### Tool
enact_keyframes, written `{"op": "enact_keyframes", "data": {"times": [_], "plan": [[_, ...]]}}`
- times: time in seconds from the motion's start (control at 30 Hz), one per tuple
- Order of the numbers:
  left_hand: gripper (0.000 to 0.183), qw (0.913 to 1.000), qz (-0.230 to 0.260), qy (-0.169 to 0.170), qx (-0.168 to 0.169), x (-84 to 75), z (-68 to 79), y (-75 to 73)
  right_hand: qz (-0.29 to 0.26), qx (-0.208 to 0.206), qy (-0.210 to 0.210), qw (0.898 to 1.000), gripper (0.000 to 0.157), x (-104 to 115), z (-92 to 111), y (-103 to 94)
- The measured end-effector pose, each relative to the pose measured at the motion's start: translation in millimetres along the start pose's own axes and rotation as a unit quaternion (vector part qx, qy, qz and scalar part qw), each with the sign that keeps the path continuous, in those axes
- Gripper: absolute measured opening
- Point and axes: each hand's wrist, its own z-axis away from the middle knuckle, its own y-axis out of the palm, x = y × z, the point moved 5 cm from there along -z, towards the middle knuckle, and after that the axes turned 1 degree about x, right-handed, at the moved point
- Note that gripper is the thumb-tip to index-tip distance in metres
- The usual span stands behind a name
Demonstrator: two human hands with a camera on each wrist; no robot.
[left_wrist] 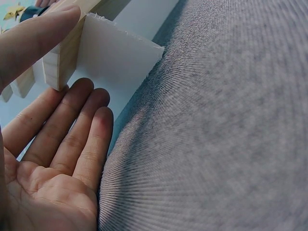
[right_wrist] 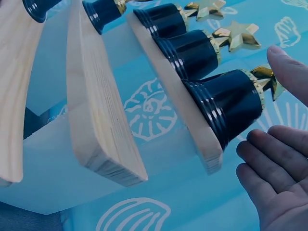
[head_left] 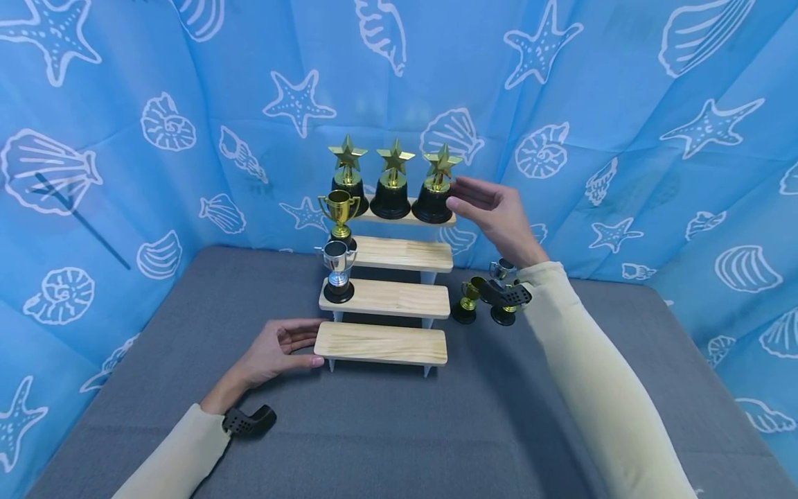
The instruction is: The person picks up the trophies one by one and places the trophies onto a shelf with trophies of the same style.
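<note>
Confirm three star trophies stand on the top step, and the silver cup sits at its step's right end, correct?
No: the head view shows the silver cup at the left end of its step. The star trophies are as you say.

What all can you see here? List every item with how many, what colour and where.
Star trophies: three, gold on black bases, top step
Gold cup trophy: one, gold on black base, second step from top, left end
Silver cup trophy: one, silver on black base, third step down, left end
Loose cup trophies: at least three, gold and silver, right of stand, partly hidden
Stand: one, pale wood, four steps, mid-table
Tablecloth: one, grey, under stand
Curtain backdrop: blue, white sea-life print, behind
Wrist devices: two, black, one per wrist
Sleeves: two, cream, both arms
Left grip: one, lowest step's left end
Right grip: one, beside rightmost star trophy
</note>
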Motion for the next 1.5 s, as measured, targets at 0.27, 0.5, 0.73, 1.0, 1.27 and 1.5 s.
{"op": "enact_keyframes", "data": {"times": [0.27, 0.5, 0.73, 1.0, 1.27, 1.5], "plan": [[0.07, 1.0, -0.001, 0.0, -0.001, -0.5, -0.2, 0.4, -0.002, -0.017, -0.022, 1.0, 0.061, -1, 21, -7.6], [0.07, 1.0, -0.002, -0.001, -0.004, 0.3, -0.3, -0.1, -0.001, -0.027, -0.034, 0.999, 0.059, -5, 44, -12.5], [0.069, 1.0, -0.002, 0.002, -0.006, 1.4, -0.3, -2.2, -0.025, -0.042, -0.043, 0.998, 0.056, -8, 64, -17.0], [0.07, 1.0, -0.003, -0.002, -0.003, 0.1, -0.1, -1.3, -0.01, -0.064, -0.03, 0.997, 0.056, -22, 86, -20.2], [0.069, 1.0, -0.002, 0.0, -0.003, -0.8, -0.4, -0.4, -0.017, -0.082, -0.024, 0.996, 0.056, -32, 110, -30.9], [0.07, 0.9999, -0.008, -0.003, -0.006, 1.1, 0.0, -0.8, -0.062, -0.104, -0.035, 0.992, 0.053, -37, 126, -45.9]]}}
